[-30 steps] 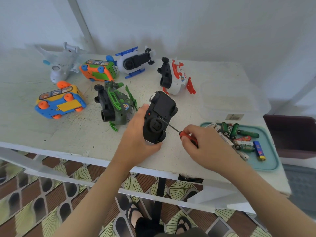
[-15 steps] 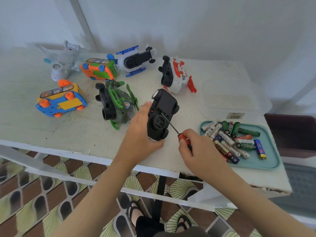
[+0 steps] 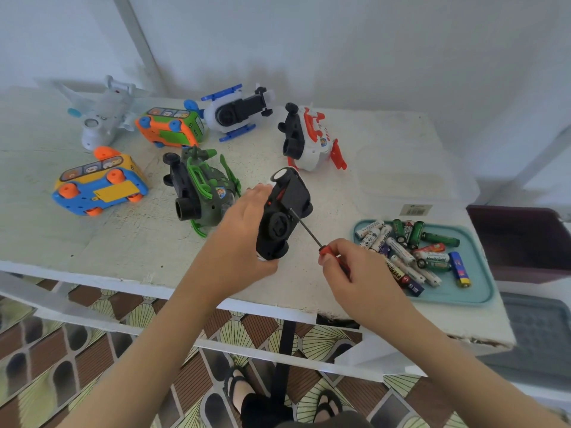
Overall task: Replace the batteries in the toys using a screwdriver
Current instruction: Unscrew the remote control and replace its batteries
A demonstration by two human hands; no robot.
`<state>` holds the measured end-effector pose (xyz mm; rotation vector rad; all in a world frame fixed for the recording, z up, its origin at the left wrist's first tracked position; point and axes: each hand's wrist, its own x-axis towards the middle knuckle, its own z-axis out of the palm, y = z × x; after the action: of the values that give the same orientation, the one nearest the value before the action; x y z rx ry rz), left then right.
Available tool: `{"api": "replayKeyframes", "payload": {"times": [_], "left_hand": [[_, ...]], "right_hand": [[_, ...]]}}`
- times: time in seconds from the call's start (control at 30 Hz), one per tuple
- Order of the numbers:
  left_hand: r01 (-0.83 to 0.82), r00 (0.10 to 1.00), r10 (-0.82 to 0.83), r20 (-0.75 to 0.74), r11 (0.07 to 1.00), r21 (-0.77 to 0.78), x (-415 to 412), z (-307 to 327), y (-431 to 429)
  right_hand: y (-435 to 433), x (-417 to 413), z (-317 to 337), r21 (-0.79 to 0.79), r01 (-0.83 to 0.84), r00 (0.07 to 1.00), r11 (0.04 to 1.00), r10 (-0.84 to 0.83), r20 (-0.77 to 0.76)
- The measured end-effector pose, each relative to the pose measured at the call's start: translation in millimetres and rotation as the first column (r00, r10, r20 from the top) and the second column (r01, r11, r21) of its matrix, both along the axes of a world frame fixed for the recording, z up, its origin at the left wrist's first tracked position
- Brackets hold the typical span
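Just then, we held the black toy (image 3: 284, 214) in our left grip (image 3: 244, 239), fingers and thumb curled round its body, with its underside turned up toward us over the near part of the table (image 3: 123, 242); we could not tell whether its lower end touched the top. Our right grip (image 3: 361, 273) pinched the red handle of the screwdriver (image 3: 323, 250) in curled fingers. The thin shaft slanted up and to the left until its tip met the toy's underside, just beside a round raised part. To the right, near the table's edge, a teal tray (image 3: 482, 291) held a loose heap of batteries (image 3: 408, 245). Close to our left grip a green helicopter toy (image 3: 200, 193) lay on its side. A yellow and blue bus (image 3: 99, 186) lay further left. Behind them we saw a white plane (image 3: 102, 115), an orange and green bus (image 3: 168, 128), a white and blue toy (image 3: 234, 111) and a white and red toy (image 3: 309, 140), all well apart from the tray.
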<state>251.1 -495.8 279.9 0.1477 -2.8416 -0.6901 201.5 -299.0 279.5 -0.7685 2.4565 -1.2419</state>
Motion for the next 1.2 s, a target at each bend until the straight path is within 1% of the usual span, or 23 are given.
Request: {"api": "replayKeyframes", "payload": {"times": [0.17,0.27,0.33,0.37,0.47,0.57,0.63,0.7,0.8,0.9,0.97,1.03,1.07,1.17,1.2], "left_hand": [[0.071,0.996,-0.061,0.066,0.985,-0.155,-2.7,17.5,-4.9],[0.109,0.992,-0.083,0.098,0.95,-0.294,-6.4,25.4,-3.9],[0.147,0.987,-0.103,0.122,0.885,-0.443,-8.8,27.9,-1.3],[0.155,0.987,-0.114,0.112,0.85,-0.504,-11.2,26.9,-0.9],[0.154,0.987,-0.148,0.064,0.757,-0.635,-18.8,25.4,0.4],[0.18,0.982,-0.166,0.094,0.647,-0.741,-24.9,41.4,15.5],[0.197,0.979,-0.166,0.119,0.609,-0.769,-29.1,44.8,22.3],[0.22,0.973,-0.188,0.13,0.612,-0.76,-34.2,43.5,22.3],[0.233,0.969,-0.208,0.136,0.572,-0.787,-37.8,38.7,18.0],[0.27,0.958,-0.237,0.161,0.561,-0.782,-36.7,45.6,21.6],[0.254,0.962,-0.225,0.152,0.547,-0.798,-37.2,44.5,19.9],[0.239,0.963,-0.242,0.118,0.569,-0.786,-37.9,41.5,16.9],[0.238,0.963,-0.243,0.115,0.572,-0.785,-37.6,43.2,18.1],[0.206,0.972,-0.209,0.106,0.543,-0.814,-34.7,45.6,15.2],[0.196,0.977,-0.185,0.11,0.557,-0.807,-33.4,44.0,11.3]], "right_hand": [[0.0,1.2,-2.9,-0.035,0.023,0.996,0.999,-0.02,0.087],[-1.1,1.8,-2.0,-0.078,0.042,0.987,0.996,-0.029,0.159],[-1.8,0.3,0.3,-0.091,0.052,0.98,0.994,-0.033,0.198],[-2.2,-0.9,1.5,-0.094,0.059,0.976,0.994,-0.038,0.215],[-2.8,-3.4,4.2,-0.105,0.093,0.959,0.99,-0.061,0.277],[-2.6,-2.5,5.4,-0.103,0.131,0.938,0.986,-0.09,0.335],[-1.8,-1.2,6.0,-0.099,0.162,0.92,0.982,-0.114,0.375],[-0.2,-0.4,7.0,-0.091,0.191,0.902,0.977,-0.138,0.41],[3.4,-1.1,8.0,-0.065,0.215,0.883,0.974,-0.166,0.439],[7.1,-3.1,7.7,-0.042,0.218,0.865,0.975,-0.173,0.47],[8.5,-4.6,7.2,-0.045,0.213,0.842,0.976,-0.16,0.516],[9.5,-5.7,6.7,-0.052,0.213,0.822,0.976,-0.15,0.549],[10.0,-6.2,6.5,-0.055,0.211,0.819,0.976,-0.146,0.555],[10.8,-7.7,7.8,-0.062,0.202,0.818,0.977,-0.133,0.559],[10.9,-8.5,8.6,-0.066,0.201,0.817,0.977,-0.13,0.562]]}}
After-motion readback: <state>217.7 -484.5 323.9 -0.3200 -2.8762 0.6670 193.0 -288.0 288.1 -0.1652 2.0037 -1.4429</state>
